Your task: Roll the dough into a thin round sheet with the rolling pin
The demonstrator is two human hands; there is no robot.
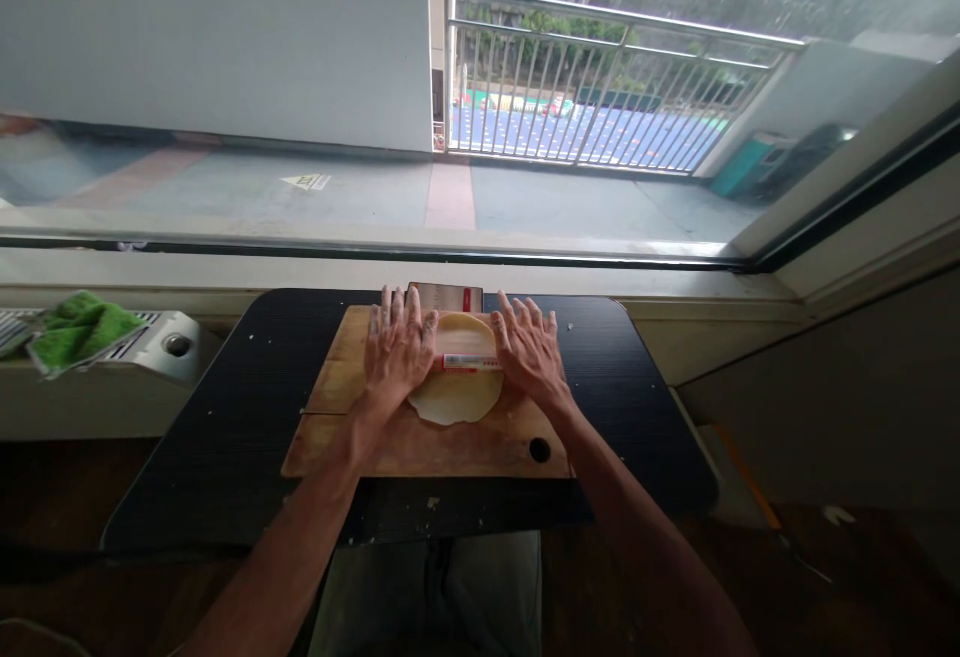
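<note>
A flat, roughly round sheet of dough (456,403) lies on a wooden cutting board (450,459). Across the dough runs a pale rolling pin (466,341) with a red and white label; its ends are hidden under my hands. My left hand (397,345) presses on the left end, palm down and fingers stretched forward. On the other end rests my right hand (527,347), also flat with its fingers spread. White flour dusts the fingers of both hands. Neither hand wraps around the pin.
Under the board is a black table (217,437) with small crumbs. A flat dark-edged object (447,295) sits behind the board. At left, a green cloth (86,329) lies on a white radiator (161,357). A window ledge (337,275) borders the table's far side.
</note>
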